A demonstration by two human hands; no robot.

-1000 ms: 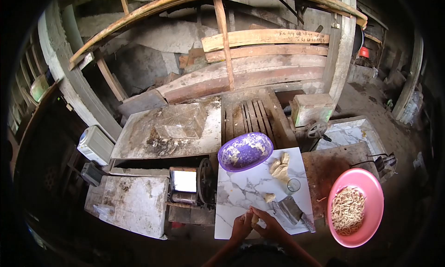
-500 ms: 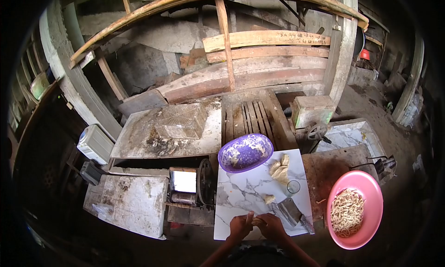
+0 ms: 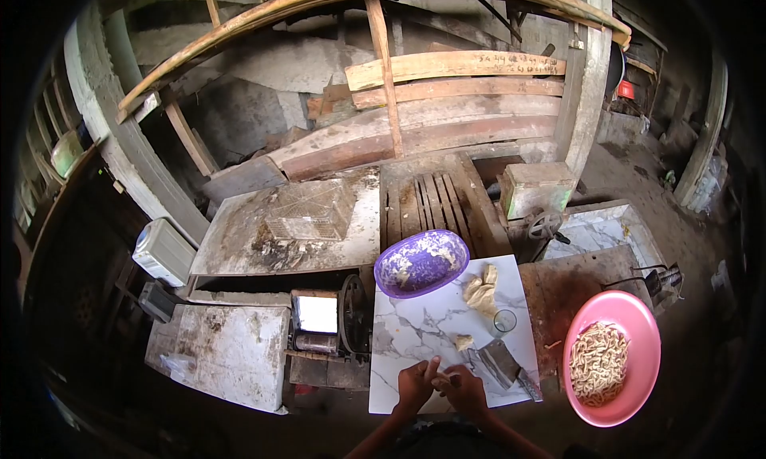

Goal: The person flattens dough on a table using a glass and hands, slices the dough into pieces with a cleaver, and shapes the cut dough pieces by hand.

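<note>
My left hand (image 3: 415,386) and my right hand (image 3: 464,390) meet over the near edge of the marble-patterned board (image 3: 407,335). Both have their fingers closed around what looks like a small piece of dough (image 3: 440,377), mostly hidden by them. Just right of my right hand lies a cleaver (image 3: 500,363), flat, its handle toward the board's right corner. A small lump of dough (image 3: 463,342) sits beyond the blade. Farther back are a larger torn mass of dough (image 3: 481,293) and a clear glass (image 3: 504,321).
A purple basin (image 3: 422,263) smeared with dough stands on the board's far left. At right, a pink basin (image 3: 638,363) holds many dough strips (image 3: 598,365). A roller machine with a wheel (image 3: 352,315) stands left of the board, and a wire cage (image 3: 313,210) sits behind it.
My hands have shifted slightly, with the left fingers raised and the fingertips turned around each other. The view has moved a little; the board's objects stay in place.
</note>
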